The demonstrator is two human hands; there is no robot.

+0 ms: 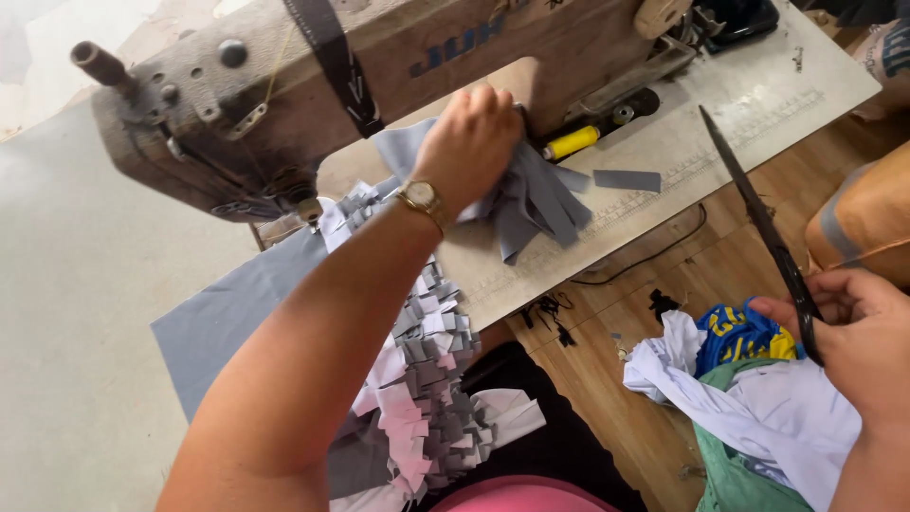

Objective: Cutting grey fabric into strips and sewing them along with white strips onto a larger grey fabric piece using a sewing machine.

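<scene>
While both hands are up, layout runs near to far:

Lap: pink cloth [517,495] at the bottom edge, black fabric [559,436] just beyond it.
Floor pile: near right on the wooden floor [607,379], white cloth [758,403] over a green piece [735,474], blue-and-yellow fabric [739,334] tucked behind.
Right hand [858,332]: fingers curled shut around the handles of long dark scissors [758,223]; blades together, tip pointing far-left above the table's right edge, not touching any cloth.
Strip mat [422,379]: dense patch of short grey and white fabric tabs, ruffled and overlapping, hanging from the table edge down toward the lap, under the left forearm.
Grey sheet [223,318]: flat plain panel, left of the mat, lying on the table.
Left hand [469,142]: gold wristwatch [420,197] on the wrist; fingers bunched, gripping a bundle of grey strips [536,204] at its top.
Bundle look: plain mid-grey, flat-cut, loose ends fanning down-right over the table top [758,95], just right of the needle area.
Loose strip [627,179]: single grey rectangle, flat, right of the bundle, apart from it.
Yellow bobbin [572,142]: just beyond the bundle, by the machine base.
Sewing machine [379,66]: worn beige head, far centre, dark strap [336,62] draped over it.
</scene>
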